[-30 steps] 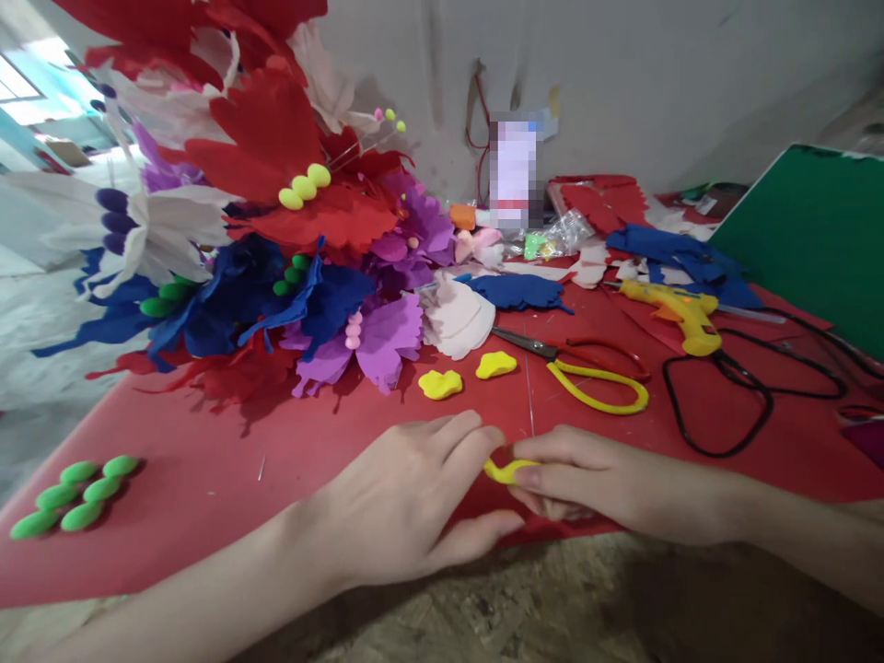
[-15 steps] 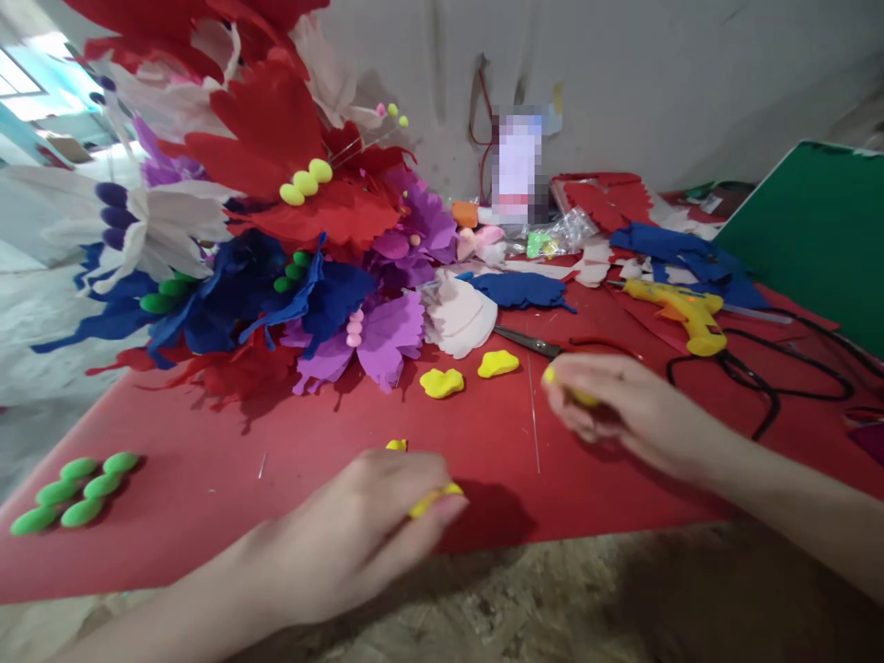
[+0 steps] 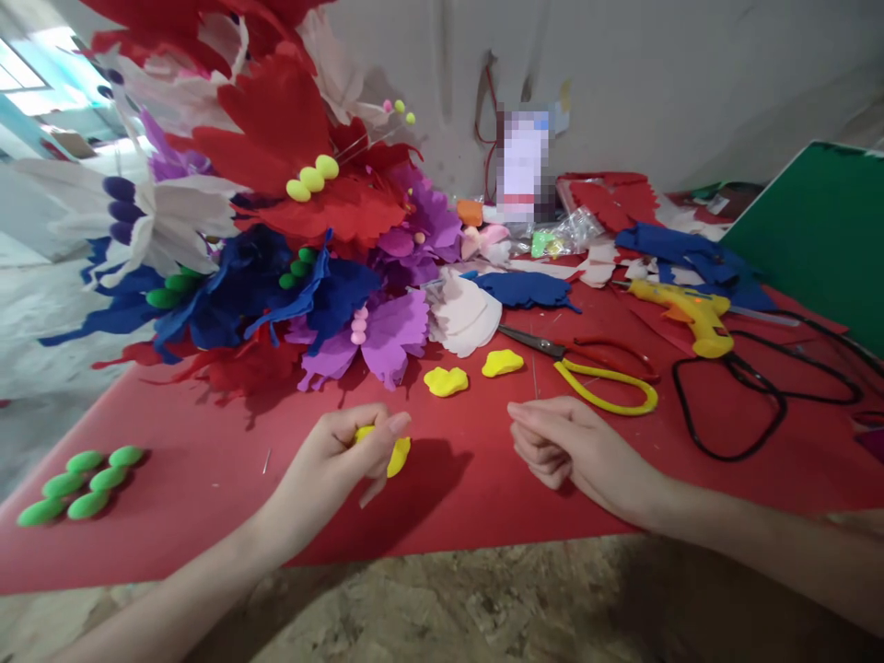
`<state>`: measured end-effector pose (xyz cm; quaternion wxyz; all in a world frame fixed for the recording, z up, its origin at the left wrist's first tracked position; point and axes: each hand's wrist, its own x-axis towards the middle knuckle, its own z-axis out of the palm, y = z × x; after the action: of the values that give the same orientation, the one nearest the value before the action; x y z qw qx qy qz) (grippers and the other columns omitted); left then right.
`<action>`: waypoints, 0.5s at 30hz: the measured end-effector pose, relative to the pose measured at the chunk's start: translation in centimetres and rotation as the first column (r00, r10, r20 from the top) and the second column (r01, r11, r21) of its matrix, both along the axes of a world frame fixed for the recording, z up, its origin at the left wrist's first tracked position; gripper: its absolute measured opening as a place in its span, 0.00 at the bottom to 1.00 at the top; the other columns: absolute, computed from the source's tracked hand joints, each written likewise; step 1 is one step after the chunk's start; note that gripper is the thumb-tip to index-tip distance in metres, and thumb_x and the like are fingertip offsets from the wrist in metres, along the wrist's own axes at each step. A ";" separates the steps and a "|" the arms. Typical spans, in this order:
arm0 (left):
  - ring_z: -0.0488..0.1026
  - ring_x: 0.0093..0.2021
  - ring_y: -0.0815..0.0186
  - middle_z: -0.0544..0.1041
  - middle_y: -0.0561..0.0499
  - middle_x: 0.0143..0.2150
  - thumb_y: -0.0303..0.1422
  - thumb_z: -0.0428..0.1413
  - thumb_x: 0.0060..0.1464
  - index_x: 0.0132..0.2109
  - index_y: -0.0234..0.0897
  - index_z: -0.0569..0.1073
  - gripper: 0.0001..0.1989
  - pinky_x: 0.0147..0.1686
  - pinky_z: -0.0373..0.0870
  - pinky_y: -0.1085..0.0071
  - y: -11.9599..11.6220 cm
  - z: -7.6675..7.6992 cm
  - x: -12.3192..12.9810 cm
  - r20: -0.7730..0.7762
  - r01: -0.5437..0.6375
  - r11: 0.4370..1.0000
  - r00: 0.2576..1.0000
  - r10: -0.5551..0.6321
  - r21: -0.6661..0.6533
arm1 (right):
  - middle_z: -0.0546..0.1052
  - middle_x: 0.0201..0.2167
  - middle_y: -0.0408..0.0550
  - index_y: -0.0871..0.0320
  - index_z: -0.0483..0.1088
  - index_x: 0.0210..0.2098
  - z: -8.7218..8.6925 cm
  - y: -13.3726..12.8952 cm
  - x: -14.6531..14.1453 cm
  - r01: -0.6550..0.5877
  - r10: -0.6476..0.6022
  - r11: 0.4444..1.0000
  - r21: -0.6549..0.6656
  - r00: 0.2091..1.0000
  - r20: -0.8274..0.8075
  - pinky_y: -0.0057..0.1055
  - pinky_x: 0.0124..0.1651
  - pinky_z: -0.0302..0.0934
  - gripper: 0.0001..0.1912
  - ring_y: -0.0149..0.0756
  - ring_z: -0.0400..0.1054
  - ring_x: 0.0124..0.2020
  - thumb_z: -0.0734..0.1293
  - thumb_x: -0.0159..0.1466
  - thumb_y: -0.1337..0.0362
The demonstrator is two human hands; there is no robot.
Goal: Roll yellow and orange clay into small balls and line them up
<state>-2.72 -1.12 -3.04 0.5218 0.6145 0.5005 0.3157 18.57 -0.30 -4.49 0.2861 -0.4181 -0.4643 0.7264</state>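
Note:
My left hand is closed, with a piece of yellow clay showing between its thumb and forefinger. Just beyond the thumb, another yellow lump lies on the red tabletop, partly hidden by the fingers. My right hand is pinched shut low over the table; what it holds, if anything, I cannot make out. A thin wire runs down toward its fingertips. Two flattened yellow clay pieces, the left one and the right one, lie ahead between my hands. Scissors with red and yellow handles rest beyond my right hand.
Several green clay ovals lie at the left. Large fabric butterflies crowd the back left. A yellow glue gun with a black cord lies right. Blue cloth pieces, a blurred phone and a green board stand behind.
My left hand has moved up and left with its yellow clay, partly covering the lump on the table. My right hand has come down and left, uncovering the scissors' yellow handle.

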 end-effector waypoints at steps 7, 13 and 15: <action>0.73 0.25 0.73 0.75 0.48 0.36 0.30 0.43 0.57 0.42 0.33 0.64 0.09 0.27 0.73 0.75 0.3 -0.6 0.5 0.096 0.001 0.999 0.995 -0.005 0.040 | 0.54 0.23 0.36 0.57 0.53 0.29 0.0 -0.3 -0.2 -0.162 0.147 0.980 0.114 0.980 0.134 0.25 0.29 0.47 0.05 0.25 0.48 0.24 0.57 0.59 0.66; 0.62 0.57 0.63 0.65 0.40 0.57 0.19 0.37 0.54 0.56 0.29 0.58 0.23 0.54 0.63 0.63 -0.4 -2.0 1.4 -0.569 0.393 0.797 0.819 -0.077 0.459 | 0.64 0.24 0.40 0.57 0.53 0.38 -0.3 -0.6 0.0 -0.204 0.124 0.938 0.278 0.952 0.281 0.28 0.26 0.54 0.08 0.27 0.58 0.21 0.50 0.64 0.60; 0.56 0.60 0.60 0.60 0.37 0.59 0.16 0.37 0.51 0.57 0.25 0.57 0.25 0.56 0.60 0.60 -0.6 -2.5 2.3 -0.765 0.590 0.659 0.643 -0.033 0.467 | 0.62 0.21 0.38 0.57 0.54 0.31 -0.6 -0.5 0.1 -0.188 0.050 0.918 0.349 0.928 0.369 0.27 0.26 0.52 0.10 0.26 0.56 0.20 0.50 0.64 0.59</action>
<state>-0.37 -1.72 -5.51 0.0762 0.9146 0.3802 0.1148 18.71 -0.83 -5.06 0.2279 -0.4492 -0.6640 0.5526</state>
